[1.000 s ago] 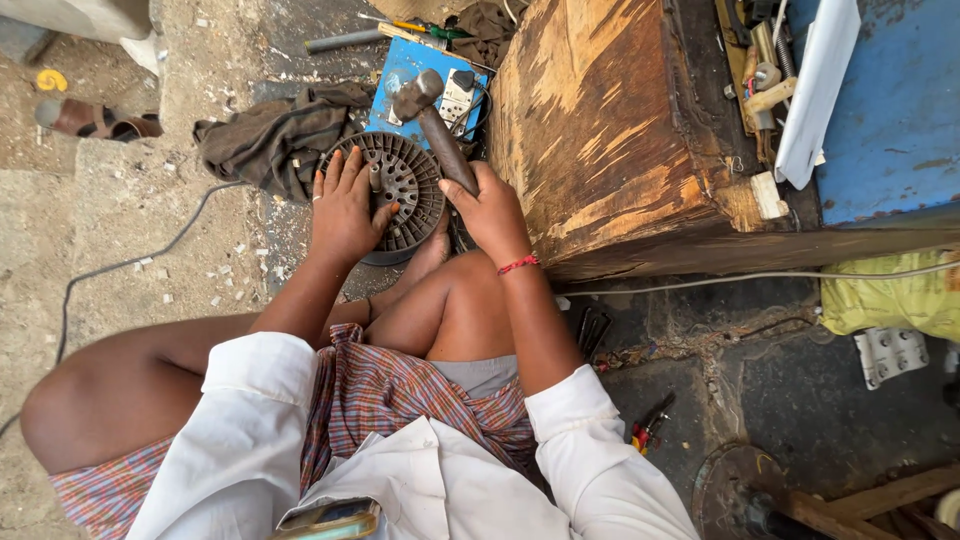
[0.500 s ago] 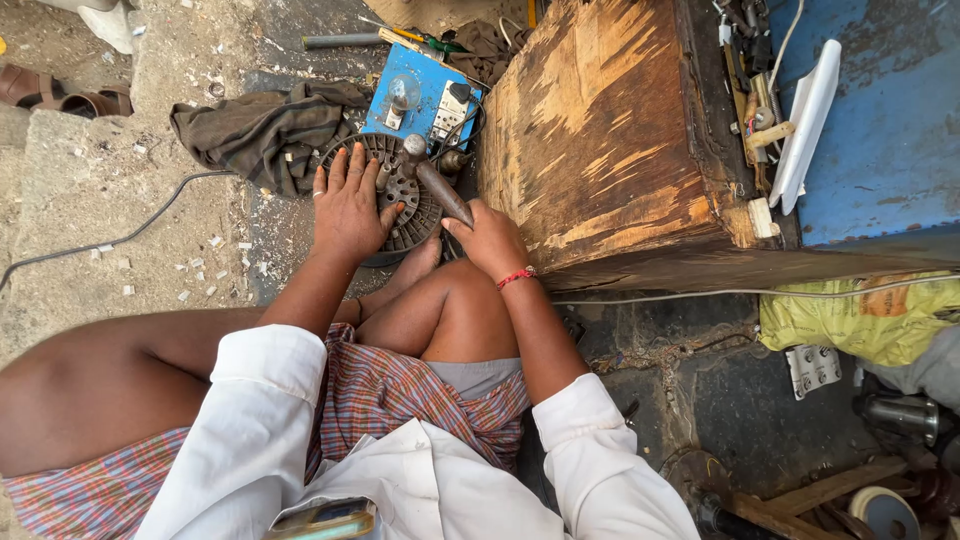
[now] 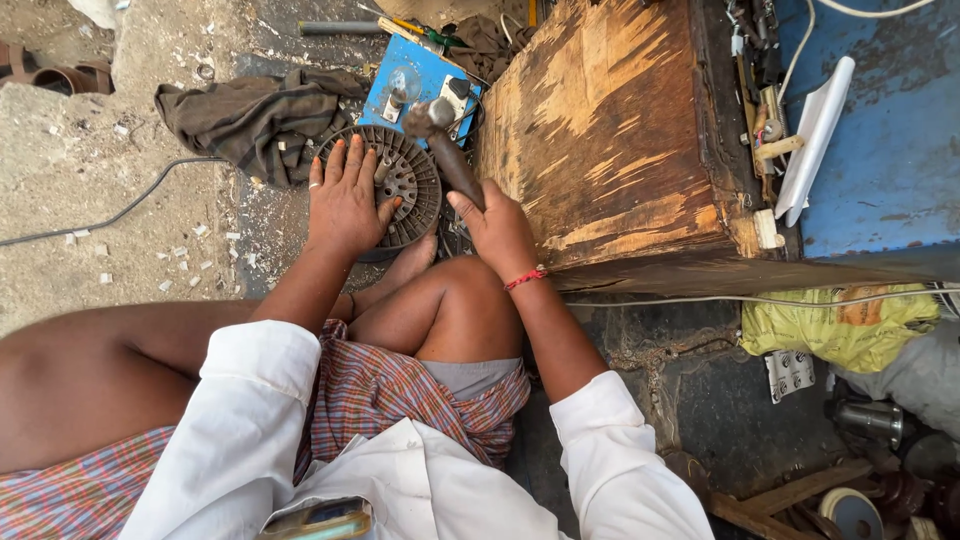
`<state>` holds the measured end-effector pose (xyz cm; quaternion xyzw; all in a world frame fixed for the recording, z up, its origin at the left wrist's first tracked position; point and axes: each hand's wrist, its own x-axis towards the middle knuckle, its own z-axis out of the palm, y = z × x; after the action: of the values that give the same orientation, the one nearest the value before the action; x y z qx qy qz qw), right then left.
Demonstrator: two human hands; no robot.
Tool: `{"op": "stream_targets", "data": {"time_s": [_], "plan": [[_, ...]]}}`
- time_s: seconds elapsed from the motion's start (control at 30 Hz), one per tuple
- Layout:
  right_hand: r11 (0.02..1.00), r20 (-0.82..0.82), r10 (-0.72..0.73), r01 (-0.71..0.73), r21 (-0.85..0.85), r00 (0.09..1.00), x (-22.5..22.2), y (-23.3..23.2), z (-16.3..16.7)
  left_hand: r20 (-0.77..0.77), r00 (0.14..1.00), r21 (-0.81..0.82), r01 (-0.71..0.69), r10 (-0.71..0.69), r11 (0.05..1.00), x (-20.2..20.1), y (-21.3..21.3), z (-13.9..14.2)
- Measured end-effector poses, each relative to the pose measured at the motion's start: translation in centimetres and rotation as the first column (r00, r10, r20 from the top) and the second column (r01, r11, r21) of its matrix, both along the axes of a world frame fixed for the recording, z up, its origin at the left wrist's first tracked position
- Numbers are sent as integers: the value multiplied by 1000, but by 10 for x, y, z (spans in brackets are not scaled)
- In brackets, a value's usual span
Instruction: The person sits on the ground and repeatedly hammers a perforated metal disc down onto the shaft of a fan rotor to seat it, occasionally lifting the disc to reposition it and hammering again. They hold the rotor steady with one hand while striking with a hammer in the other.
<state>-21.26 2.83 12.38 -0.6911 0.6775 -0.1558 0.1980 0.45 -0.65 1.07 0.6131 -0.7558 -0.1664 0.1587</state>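
A round dark ribbed metal rotor (image 3: 412, 190) lies flat on the ground in front of my bent legs. My left hand (image 3: 345, 198) rests spread on its left side, fingers apart, pressing it down. My right hand (image 3: 497, 228) is closed around the wooden handle of a hammer (image 3: 445, 150). The hammer's metal head is raised just above the rotor's far rim, over a blue box.
A blue box-shaped device (image 3: 420, 85) sits just beyond the rotor. A dark cloth (image 3: 250, 115) lies to the left. A large worn wooden crate (image 3: 610, 140) stands right of my hand. A black cable (image 3: 100, 222) crosses the concrete. A yellow sack (image 3: 840, 325) and metal parts lie at the right.
The hammer head has lifted and swung a little away from the rotor's centre. My left hand stays on the rotor. The camera has shifted, so the scene sits higher and closer.
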Motion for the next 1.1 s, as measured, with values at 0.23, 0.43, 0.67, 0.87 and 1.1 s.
{"op": "stream_targets", "data": {"time_s": [0.23,0.43,0.67,0.87,1.1], "plan": [[997,59,-41,37,67,997,-14,-10,-3,11,1000,-29,1,-1,1000,-2,1,-2],[992,8,32,-33,124,999,-17,-15,-5,28,1000,-4,-1,1,1000,-1,1,-4],[994,185,-9,29,-103,983,-18,-16,-13,21,1000,-5,8,-8,1000,-1,2,-5],[987,-80,3,10,161,997,-16,-17,-12,81,997,-69,10,-4,998,-2,-1,-1],[988,-144,-3,25,155,990,-7,-13,-2,1,1000,-38,2,-2,999,-3,5,0]]}}
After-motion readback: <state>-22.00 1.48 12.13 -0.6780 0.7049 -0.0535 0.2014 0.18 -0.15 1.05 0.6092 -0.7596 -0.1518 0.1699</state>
